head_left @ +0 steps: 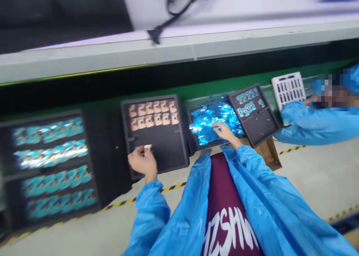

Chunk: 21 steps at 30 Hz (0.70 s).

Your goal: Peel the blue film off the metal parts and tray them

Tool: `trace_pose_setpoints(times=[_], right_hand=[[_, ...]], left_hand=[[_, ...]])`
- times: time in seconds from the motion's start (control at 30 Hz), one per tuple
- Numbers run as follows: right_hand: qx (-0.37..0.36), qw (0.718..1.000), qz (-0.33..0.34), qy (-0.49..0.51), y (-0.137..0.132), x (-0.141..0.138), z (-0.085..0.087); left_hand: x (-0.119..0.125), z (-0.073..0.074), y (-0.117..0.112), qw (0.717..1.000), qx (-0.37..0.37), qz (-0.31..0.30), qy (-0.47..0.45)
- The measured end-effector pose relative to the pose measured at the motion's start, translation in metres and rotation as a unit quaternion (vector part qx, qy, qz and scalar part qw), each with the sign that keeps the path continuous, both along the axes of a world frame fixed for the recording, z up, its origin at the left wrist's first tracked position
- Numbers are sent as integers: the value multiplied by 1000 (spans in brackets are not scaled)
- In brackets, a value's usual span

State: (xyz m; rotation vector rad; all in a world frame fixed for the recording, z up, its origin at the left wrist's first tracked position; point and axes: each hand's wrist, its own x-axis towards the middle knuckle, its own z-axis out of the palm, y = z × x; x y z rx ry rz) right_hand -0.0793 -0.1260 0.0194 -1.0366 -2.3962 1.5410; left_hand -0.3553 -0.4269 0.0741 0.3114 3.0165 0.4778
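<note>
My left hand [142,160] is closed in a pinch on a small pale part [147,147], held over the bare lower half of a black tray [168,155]. Two rows of tan parts [153,115] fill that tray's upper half. My right hand [224,132] reaches into a bin of shiny blue film pieces [209,127]; its fingers lie flat and spread on the pile. Both arms wear blue sleeves.
A large black tray [5,166] with rows of blue-wrapped parts sits at the left. Another black tray [259,123] with a few blue parts leans right of the bin. A co-worker's blue sleeve [308,123] and a white slotted tray [288,89] are at far right.
</note>
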Motion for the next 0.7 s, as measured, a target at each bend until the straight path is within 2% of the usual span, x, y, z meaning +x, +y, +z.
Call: trace_pose_setpoints(times=[0.13,0.33,0.43,0.53,0.6,0.7], right_hand=[[-35,999,-7,16,19,11,-8],[-31,999,-20,9,36,43,-1],[15,997,-78,-20,53,63,2],[63,983,-156,-72,84,82,2],[127,977,-103,-139,110,91,0],[207,952,66,-215,148,92,-5]], left_hand=[[20,2,28,996,54,-66,30],[86,21,92,972,118,-204,0],[120,28,116,951,148,-271,-33],[144,34,130,936,167,-305,-60],[155,37,135,929,173,-317,-80],[165,41,139,922,177,-327,-105]])
